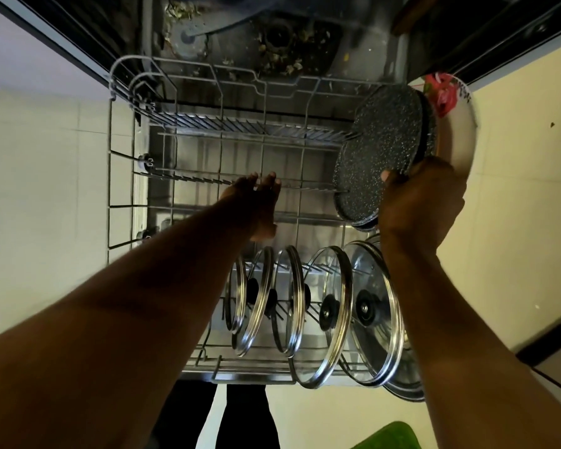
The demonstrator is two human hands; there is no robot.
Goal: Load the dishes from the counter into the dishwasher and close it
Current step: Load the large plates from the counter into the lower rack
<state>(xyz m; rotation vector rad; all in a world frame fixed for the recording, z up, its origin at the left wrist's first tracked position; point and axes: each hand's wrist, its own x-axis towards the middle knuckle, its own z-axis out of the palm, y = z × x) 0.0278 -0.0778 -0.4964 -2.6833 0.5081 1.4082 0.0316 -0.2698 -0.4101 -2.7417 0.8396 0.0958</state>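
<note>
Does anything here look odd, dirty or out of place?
Yes: brownish debris is scattered over the dishwasher floor around the drain, behind the pulled-out rack. Odd for a machine being loaded.

The single camera rides on my head and looks steeply down and forward, its wide lens bowing the edges. The pulled-out rack (240,126) fills the middle, close below me. The dishwasher tub (234,37) lies at the far edge, my legs (188,416) at the near edge. My forearms enter from the near corners, large in view: left hand (256,205) over mid-rack, right hand (421,202) gripping a pan (382,150) at the rack's right. Floor (46,189) shows left and right.
</note>
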